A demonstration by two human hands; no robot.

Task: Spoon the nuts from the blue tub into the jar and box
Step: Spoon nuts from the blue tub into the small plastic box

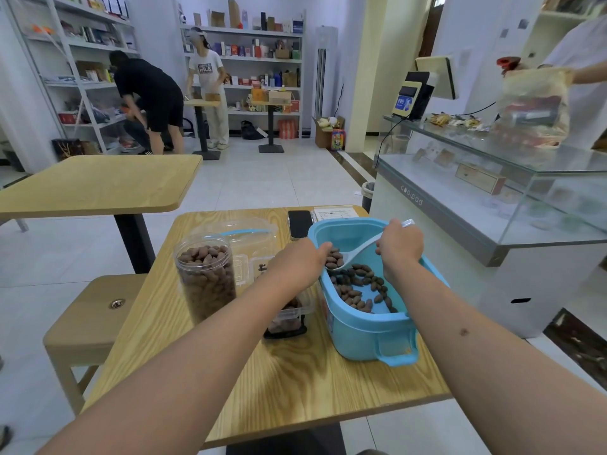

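Note:
A blue tub (364, 336) stands on the right of the wooden table, with brown nuts (358, 287) across its bottom. My right hand (399, 243) grips the handle of a white spoon (356, 254) over the tub; its bowl holds several nuts. My left hand (297, 261) reaches over the tub's left rim, its fingers at the spoon's bowl; how they lie is hidden. A clear jar (206, 277), almost full of nuts, stands to the left. Under my left forearm sits a clear box (290, 315) with some nuts inside, partly hidden.
A clear lid with a blue strip (241, 233), a black phone (299, 223) and a sheet of paper (335, 213) lie at the table's far edge. A stool (88, 320) stands to the left, a glass counter (492, 192) to the right. Other people stand farther off.

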